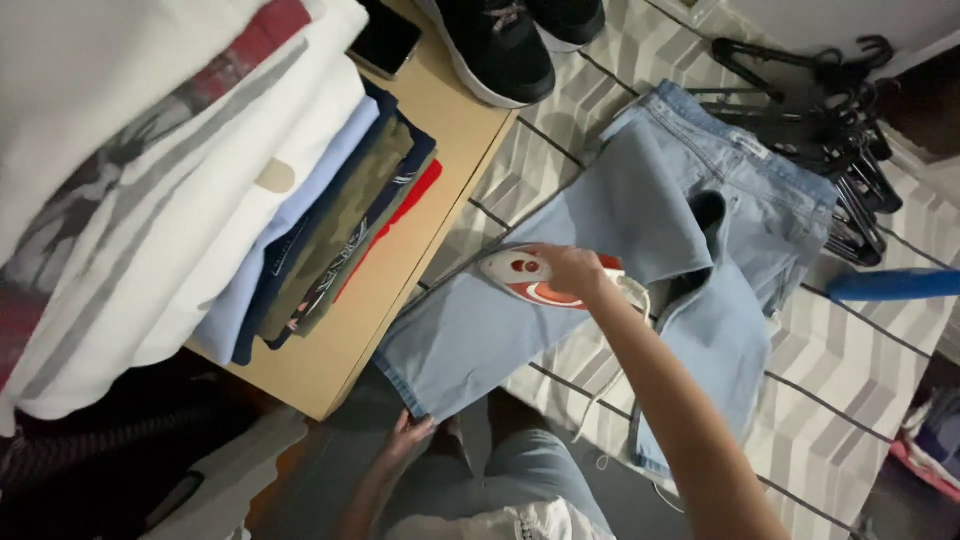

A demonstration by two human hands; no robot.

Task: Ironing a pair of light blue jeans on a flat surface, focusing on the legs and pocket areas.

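Here, right hand (572,268) clenched around the handle of a red and white iron (530,280), pressed flat on one leg of the light blue jeans (640,200). Left hand (410,435) at the hem of that same leg, fingers closed on the edge of the cloth, pulling it taut. Jeans spread over a striped grey and white cloth (860,370), the second leg folded beside the iron. White cord (610,385) trailing from the iron across the jeans toward the body. Left of the jeans, a wooden table (440,120) with a stack of folded clothes (300,200); beyond the waistband, black hangers (830,110); above the table's edge, black shoes (500,45). Likely risks: a scorch mark if the iron sits too long in one spot; a pressed-in crease if the hem grip slackens; a snagged cord dragging the iron off line; a burnt left hand if the iron slides down to the hem.
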